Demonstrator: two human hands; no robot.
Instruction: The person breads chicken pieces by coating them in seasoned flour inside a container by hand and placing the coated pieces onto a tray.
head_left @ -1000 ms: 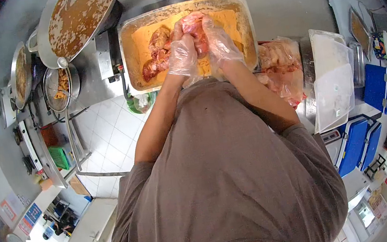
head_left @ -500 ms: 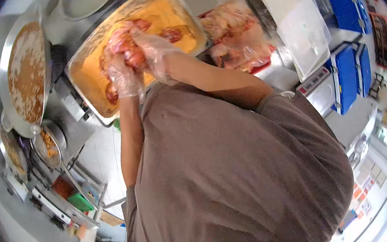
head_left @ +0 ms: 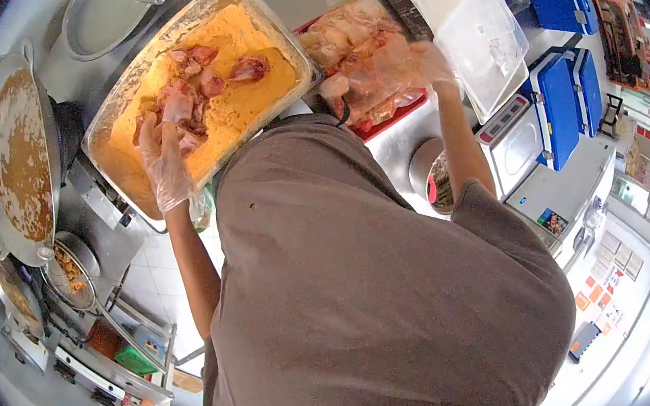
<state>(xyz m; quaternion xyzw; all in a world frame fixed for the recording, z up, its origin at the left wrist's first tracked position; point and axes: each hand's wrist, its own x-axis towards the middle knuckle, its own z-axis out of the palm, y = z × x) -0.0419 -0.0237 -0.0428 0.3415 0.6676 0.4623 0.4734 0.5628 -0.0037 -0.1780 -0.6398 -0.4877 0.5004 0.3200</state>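
My left hand (head_left: 163, 162), in a clear plastic glove, has its fingers apart at the near-left edge of a heap of raw meat pieces (head_left: 181, 105), which look like chicken. They lie on orange-yellow powder (head_left: 219, 33) inside a deep plastic tub (head_left: 113, 99). One separate piece (head_left: 248, 68) rests farther right in the powder. My right hand (head_left: 431, 66), gloved as well, is over the right side of a clear bag of raw meat (head_left: 359, 53) on a red tray (head_left: 388, 120). Motion smears its fingers, so I cannot make out whether they grip the plastic.
A large pan of brown, foamy liquid (head_left: 19, 155) stands at the left, with a strainer of fried bits (head_left: 70, 271) below it. White lids (head_left: 464, 15) lean right of the tray. A scale (head_left: 511, 135), blue boxes (head_left: 561, 109) and a round container (head_left: 431, 174) are on the right.
Both hands were together around the meat above the tub. The meat now lies on the powder. My right hand has swung right to the bagged meat, and my left hand has opened beside the heap.
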